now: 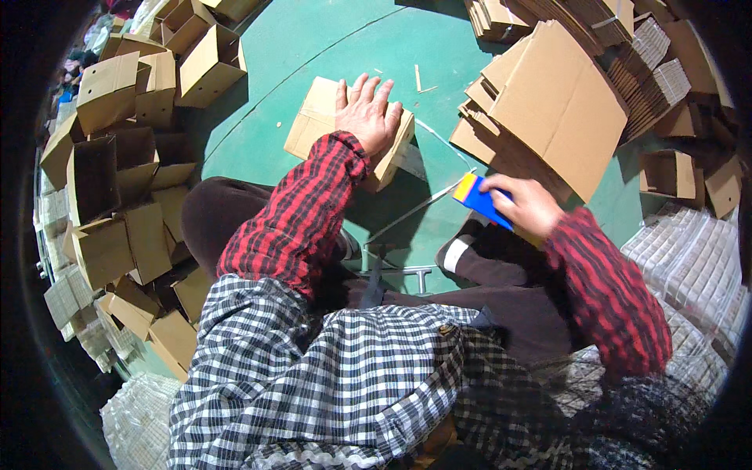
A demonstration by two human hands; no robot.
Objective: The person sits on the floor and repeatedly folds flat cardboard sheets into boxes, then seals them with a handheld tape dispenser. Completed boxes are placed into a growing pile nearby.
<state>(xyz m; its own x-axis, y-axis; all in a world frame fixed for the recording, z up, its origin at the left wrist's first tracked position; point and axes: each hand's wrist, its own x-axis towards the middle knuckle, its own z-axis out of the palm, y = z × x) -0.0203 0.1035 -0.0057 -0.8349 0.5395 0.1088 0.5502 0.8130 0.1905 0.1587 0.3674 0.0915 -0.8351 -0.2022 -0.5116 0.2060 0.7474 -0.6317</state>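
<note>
My left hand (369, 111) lies flat, fingers a little apart, on top of a small cardboard box (311, 117) that stands on the green floor. To the right, my right hand (520, 202) grips a blue and yellow tool (482, 200), perhaps a tape dispenser; its exact kind cannot be told. Clear film (409, 160) shows at the box's right side. A pale strap (437, 141) lies on the floor between the box and the tool.
Open cardboard boxes (111, 247) are piled at the left. Flattened cartons (558, 111) lean at the right, before bundled cartons (646, 88). Plastic-wrapped packs (687, 258) stand at the lower right. My shoe (455, 252) and a metal bar (420, 271) are near my crossed legs.
</note>
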